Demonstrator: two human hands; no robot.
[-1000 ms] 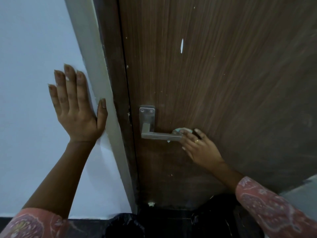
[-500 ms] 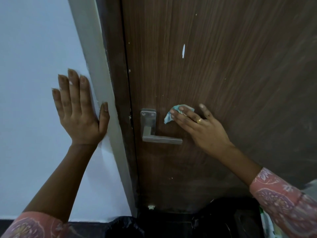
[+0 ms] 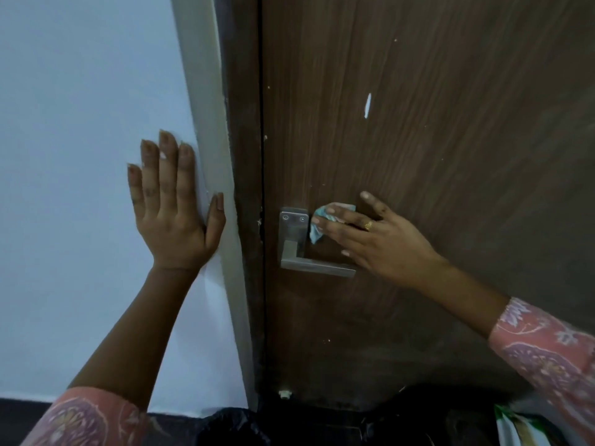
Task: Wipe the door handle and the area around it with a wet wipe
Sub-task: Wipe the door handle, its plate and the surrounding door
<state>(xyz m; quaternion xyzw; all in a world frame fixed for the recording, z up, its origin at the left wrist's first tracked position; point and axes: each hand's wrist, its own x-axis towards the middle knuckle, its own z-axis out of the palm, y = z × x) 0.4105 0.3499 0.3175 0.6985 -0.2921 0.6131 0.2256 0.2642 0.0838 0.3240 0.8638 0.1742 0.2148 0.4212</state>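
Observation:
A silver lever door handle [image 3: 317, 268] with a square back plate sits on the dark brown wooden door [image 3: 450, 123]. My right hand [image 3: 380, 239] presses a crumpled pale blue wet wipe [image 3: 318, 220] flat against the door just right of the plate, above the lever. Most of the wipe is hidden under my fingers. My left hand [image 3: 174, 214] lies flat and spread on the white wall [image 3: 80, 123], its thumb against the grey door frame [image 3: 206, 123].
A black plastic bag [image 3: 235, 428] lies on the floor below the door. A green and white packet [image 3: 521, 428] shows at the bottom right. A small white door stop [image 3: 285, 394] sits at the door's foot.
My right hand left the lever's end, rose with the wipe onto the door surface, then slid left toward the handle plate. My left hand stayed on the wall.

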